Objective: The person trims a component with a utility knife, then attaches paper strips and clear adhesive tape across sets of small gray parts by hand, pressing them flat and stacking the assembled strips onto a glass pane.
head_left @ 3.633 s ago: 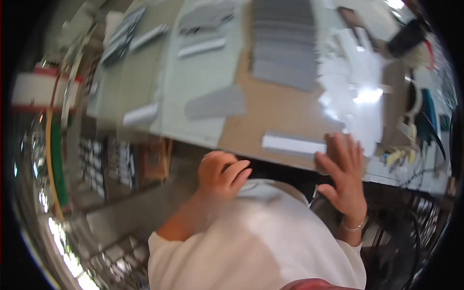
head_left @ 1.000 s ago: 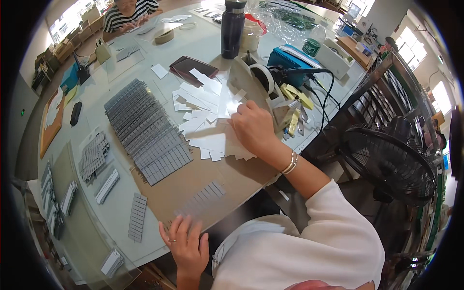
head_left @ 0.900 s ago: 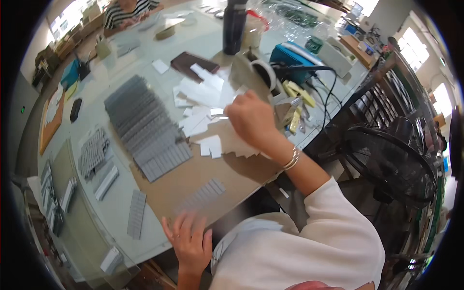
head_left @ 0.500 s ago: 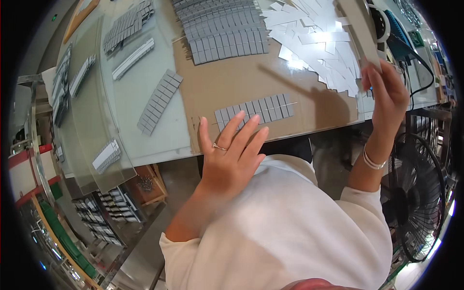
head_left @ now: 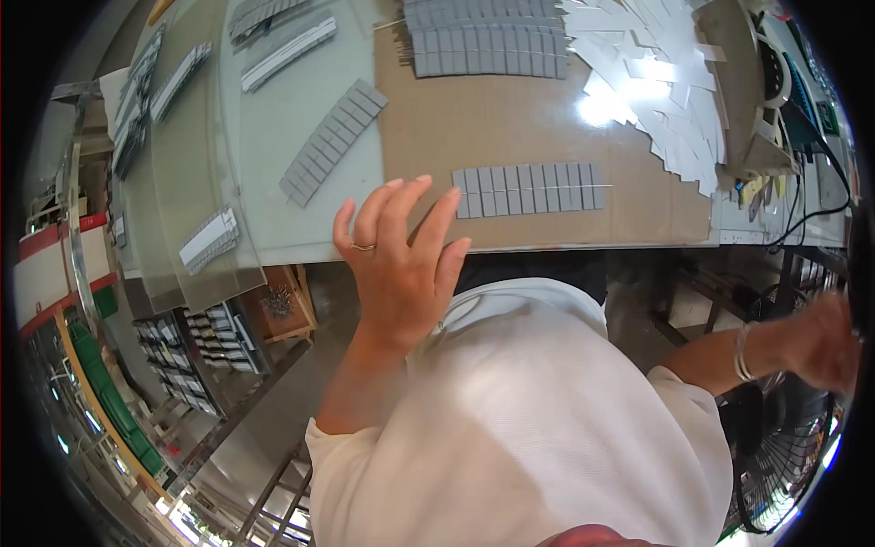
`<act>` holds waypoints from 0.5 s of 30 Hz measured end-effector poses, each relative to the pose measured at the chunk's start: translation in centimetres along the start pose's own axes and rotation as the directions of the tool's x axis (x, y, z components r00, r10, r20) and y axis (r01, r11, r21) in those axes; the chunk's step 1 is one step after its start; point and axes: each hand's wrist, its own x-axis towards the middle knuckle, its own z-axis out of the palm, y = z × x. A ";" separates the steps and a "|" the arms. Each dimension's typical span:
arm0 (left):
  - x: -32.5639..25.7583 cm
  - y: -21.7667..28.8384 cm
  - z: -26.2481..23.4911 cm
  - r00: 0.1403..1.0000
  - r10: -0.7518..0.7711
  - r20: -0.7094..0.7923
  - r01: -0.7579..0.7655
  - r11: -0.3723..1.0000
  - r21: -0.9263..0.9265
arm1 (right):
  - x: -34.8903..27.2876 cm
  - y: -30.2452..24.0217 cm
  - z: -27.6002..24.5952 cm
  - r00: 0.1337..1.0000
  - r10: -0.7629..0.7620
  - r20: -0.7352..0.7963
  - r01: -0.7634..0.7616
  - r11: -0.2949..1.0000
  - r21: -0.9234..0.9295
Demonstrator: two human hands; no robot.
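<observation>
My left hand (head_left: pixel 401 260) hovers over the table's front edge, fingers spread and nothing in them. Just right of its fingertips lies a flat row of grey rectangular pieces (head_left: pixel 529 190), with a thin pale line running across it and sticking out at the right end. To the left of the hand, a similar row of grey pieces (head_left: pixel 334 143) lies at a slant on the glass. My right hand (head_left: pixel 825 345) is off the table at the far right, by the fan. Motion smears its fingers, so whether it holds anything does not show.
Stacked rows of grey pieces (head_left: pixel 488 50) sit at the back of the brown board (head_left: pixel 547 128). White strips (head_left: pixel 652 91) are heaped to their right. More bundles (head_left: pixel 290 55) lie on the left glass. A black fan (head_left: pixel 775 456) stands at the right.
My right hand has swung from the table's right side out past its edge, toward the fan. My left hand has lifted away from the near grey row and shifted left. The view has shifted.
</observation>
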 end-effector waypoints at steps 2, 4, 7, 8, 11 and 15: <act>1.1 0.4 0.2 1.000 0.029 0.004 -0.029 0.999 -0.028 | -0.5 1.3 -7.5 0.879 0.262 0.398 0.177 0.595 -0.784; 1.4 0.8 0.5 1.000 0.029 -0.005 -0.029 0.999 -0.033 | -2.1 8.2 -7.7 0.530 0.756 0.384 0.208 0.324 -0.923; 0.8 0.8 1.2 0.983 0.071 -0.168 -0.099 0.981 -0.164 | -4.6 13.2 -9.0 0.375 0.855 0.358 0.467 0.159 -0.870; 0.9 1.6 1.7 0.978 0.111 -0.178 -0.145 0.972 -0.188 | -5.3 13.8 -9.4 0.340 0.881 0.329 0.513 0.119 -0.850; 1.6 4.4 2.8 0.971 0.174 -0.166 -0.211 0.949 -0.236 | -6.8 14.9 -10.0 0.323 0.899 0.296 0.530 0.087 -0.844; 2.4 6.1 4.0 0.963 0.176 -0.202 -0.217 0.955 -0.204 | -7.7 15.2 -10.5 0.325 0.897 0.299 0.621 0.036 -0.783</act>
